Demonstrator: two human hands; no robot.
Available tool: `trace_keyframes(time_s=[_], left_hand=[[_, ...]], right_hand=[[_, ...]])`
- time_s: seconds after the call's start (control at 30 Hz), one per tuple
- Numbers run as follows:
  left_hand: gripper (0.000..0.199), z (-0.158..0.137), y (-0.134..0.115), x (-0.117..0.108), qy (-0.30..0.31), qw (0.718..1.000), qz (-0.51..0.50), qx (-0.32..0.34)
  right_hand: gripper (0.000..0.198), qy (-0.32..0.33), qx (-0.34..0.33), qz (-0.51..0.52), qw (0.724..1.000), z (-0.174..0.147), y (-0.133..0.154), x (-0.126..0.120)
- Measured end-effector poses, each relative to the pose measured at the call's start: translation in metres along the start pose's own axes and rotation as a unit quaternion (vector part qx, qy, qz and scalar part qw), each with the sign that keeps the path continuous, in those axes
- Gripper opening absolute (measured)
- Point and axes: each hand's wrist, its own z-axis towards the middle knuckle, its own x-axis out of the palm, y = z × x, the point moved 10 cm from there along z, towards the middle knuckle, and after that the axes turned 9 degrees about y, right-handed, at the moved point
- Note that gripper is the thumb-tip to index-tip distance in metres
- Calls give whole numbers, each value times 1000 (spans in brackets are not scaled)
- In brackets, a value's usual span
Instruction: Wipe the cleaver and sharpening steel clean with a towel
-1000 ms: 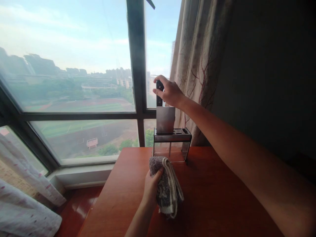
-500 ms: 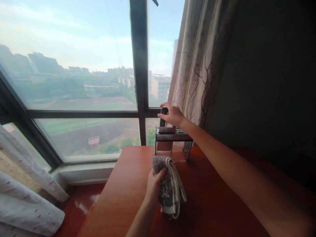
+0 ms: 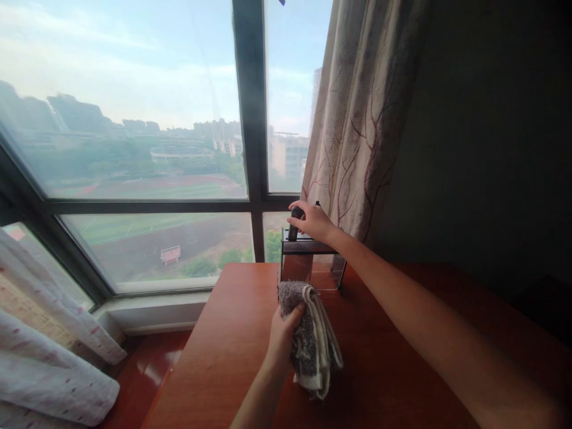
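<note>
My left hand (image 3: pixel 288 325) is closed around a folded grey and white towel (image 3: pixel 308 345), its thumb pressed on top and the loose layers hanging down above the table. Farther out, my right hand (image 3: pixel 313 220) grips the black handle of a knife (image 3: pixel 293 231) with thumb and fingers. That handle stands upright at the left end of the knife holder (image 3: pixel 308 246), a dark-topped rack with clear sides. The knife's blade is down inside the holder. Another black tip (image 3: pixel 317 204) shows just behind my right hand; the rest of it is hidden.
The holder stands near the far edge of a reddish-brown wooden table (image 3: pixel 223 333). Beyond it are a large dark-framed window (image 3: pixel 257 205) and a patterned curtain (image 3: pixel 353 131). A white curtain (image 3: pixel 53 369) hangs at lower left, beside the floor.
My right hand has moved down with the knife, and its handle now sits lower, close to the holder's top. My left hand and the towel have shifted slightly right.
</note>
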Motion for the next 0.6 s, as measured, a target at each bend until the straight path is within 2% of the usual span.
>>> trace_keyframes(time_s=[0.17, 0.3, 0.4, 0.5, 0.6], left_hand=[[48, 0, 0, -2, -10, 1000, -4, -13], [47, -2, 3, -1, -8, 1000, -20, -23], [40, -3, 11, 0, -3, 997, -71, -44], [37, -2, 23, 1, -2, 985, -151, -87], [43, 0, 29, 6, 21, 969, -211, -124]], right_hand=[[30, 20, 11, 4, 1000, 2, -1, 3], [43, 28, 8, -5, 1000, -2, -1, 1], [48, 32, 2, -8, 999, -2, -2, -10], [37, -27, 7, -1, 1000, -1, -9, -38], [29, -102, 36, -50, 993, -4, -21, -64]])
